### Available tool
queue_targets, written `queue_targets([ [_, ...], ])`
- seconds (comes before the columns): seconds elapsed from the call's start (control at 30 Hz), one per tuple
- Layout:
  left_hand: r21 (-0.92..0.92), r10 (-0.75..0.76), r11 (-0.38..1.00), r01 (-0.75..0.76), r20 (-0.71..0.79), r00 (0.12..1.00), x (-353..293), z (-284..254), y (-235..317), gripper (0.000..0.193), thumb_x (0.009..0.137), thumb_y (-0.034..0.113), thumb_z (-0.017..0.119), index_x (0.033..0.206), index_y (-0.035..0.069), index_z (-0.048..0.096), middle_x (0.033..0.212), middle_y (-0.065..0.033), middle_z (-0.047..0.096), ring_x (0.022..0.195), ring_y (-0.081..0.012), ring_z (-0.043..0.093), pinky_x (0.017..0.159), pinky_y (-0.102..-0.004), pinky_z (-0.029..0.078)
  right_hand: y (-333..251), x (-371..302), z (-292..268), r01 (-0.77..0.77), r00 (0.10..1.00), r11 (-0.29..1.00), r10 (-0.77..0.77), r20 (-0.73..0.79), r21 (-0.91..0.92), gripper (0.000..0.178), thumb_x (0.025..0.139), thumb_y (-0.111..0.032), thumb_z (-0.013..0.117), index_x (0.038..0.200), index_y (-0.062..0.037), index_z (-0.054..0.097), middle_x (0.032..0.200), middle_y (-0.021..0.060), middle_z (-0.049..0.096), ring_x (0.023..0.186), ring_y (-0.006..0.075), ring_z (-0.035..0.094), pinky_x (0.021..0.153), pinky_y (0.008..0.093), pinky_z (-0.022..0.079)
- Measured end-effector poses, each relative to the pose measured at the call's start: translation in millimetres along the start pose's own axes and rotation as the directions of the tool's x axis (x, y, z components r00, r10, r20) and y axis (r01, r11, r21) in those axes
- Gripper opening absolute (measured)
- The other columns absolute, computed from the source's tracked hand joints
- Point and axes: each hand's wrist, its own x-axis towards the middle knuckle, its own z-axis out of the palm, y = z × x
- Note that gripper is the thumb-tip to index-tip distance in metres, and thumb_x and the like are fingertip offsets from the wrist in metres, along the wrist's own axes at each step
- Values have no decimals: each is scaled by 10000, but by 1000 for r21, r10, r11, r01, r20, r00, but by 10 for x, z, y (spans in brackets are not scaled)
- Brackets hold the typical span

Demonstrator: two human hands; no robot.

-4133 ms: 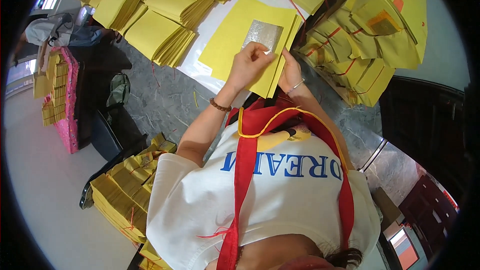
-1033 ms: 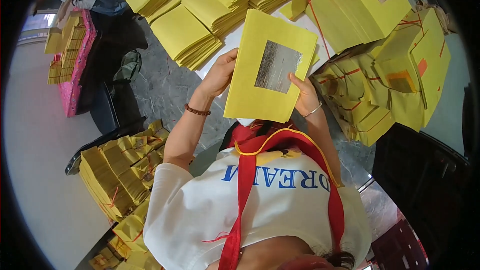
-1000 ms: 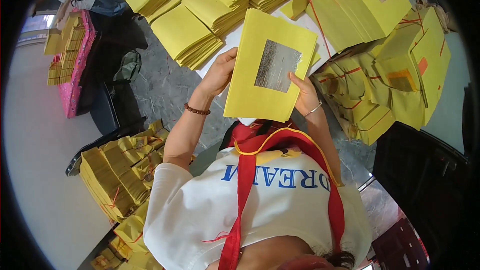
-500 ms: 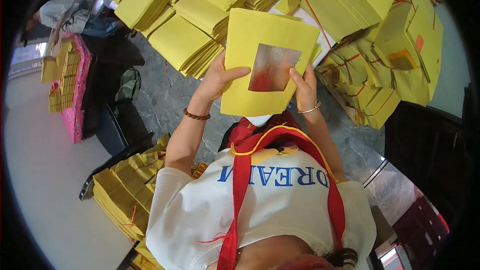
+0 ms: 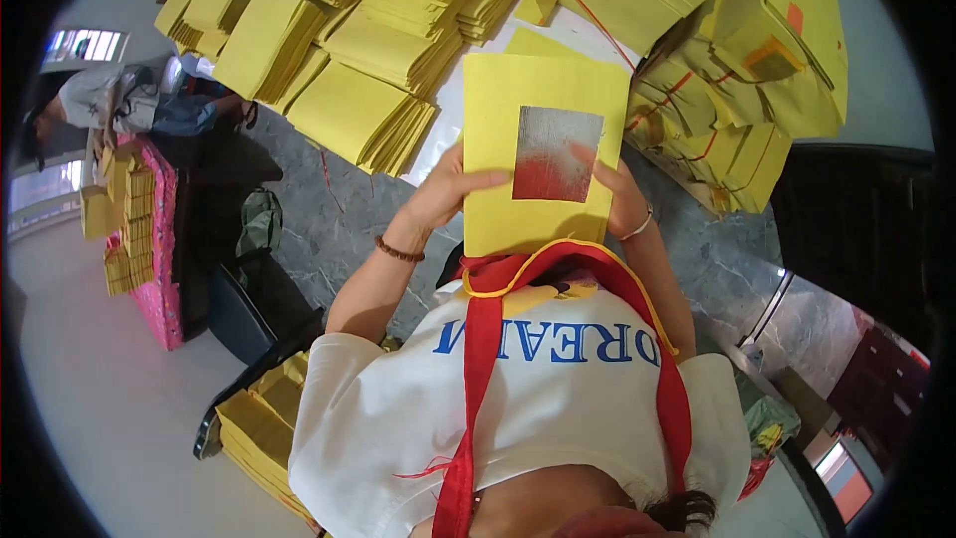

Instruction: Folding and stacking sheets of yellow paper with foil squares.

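Note:
A stack of yellow joss paper (image 5: 498, 224) is held up in front of my chest. Its face carries a rectangular silver foil patch (image 5: 558, 169) that looks reddish along the lower part. My left hand (image 5: 443, 189) grips the left edge, thumb on the front and fingers hidden behind. At the opposite edge, my right hand (image 5: 625, 201) pinches the stack the same way, its thumb reaching the foil. Just past the held paper, another yellow sheet (image 5: 543, 42) shows over the white tabletop (image 5: 453, 105); whether it touches the stack I cannot tell.
Several piles of yellow paper (image 5: 358, 120) cover the far table. Bundles tied with red string (image 5: 712, 130) stand at the right. A black chair (image 5: 234, 309) is at my left, near more yellow bundles (image 5: 259, 438). Far left, a person (image 5: 119, 100) is beside a pink-covered table (image 5: 159, 239).
The joss paper has come lower and closer to my chest, held straighter, with both hands still on it. My view has shifted, so the far piles appear moved left.

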Motion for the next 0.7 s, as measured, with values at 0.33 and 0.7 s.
queue_targets([
  [0.33, 293, 592, 766, -573, 27, 805, 530, -26, 503, 778, 632, 134, 742, 1264, 24, 302, 1215, -104, 404, 1123, -172, 394, 878, -300, 396, -1025, -24, 542, 342, 903, 315, -369, 218, -885, 255, 818, -146, 529, 1036, -14, 515, 857, 90, 597, 724, 189, 564, 631, 309, 434],
  [0.7, 389, 426, 821, -417, 67, 902, 809, -414, 246, 239, 742, 59, 642, 967, 7, 580, 881, -19, 609, 820, -115, 563, 742, -248, 453, -1172, 236, 645, 311, 908, -531, -80, 412, -788, 454, 731, -73, 578, 1170, -101, 462, 934, 153, 595, 828, 259, 581, 694, 333, 457],
])
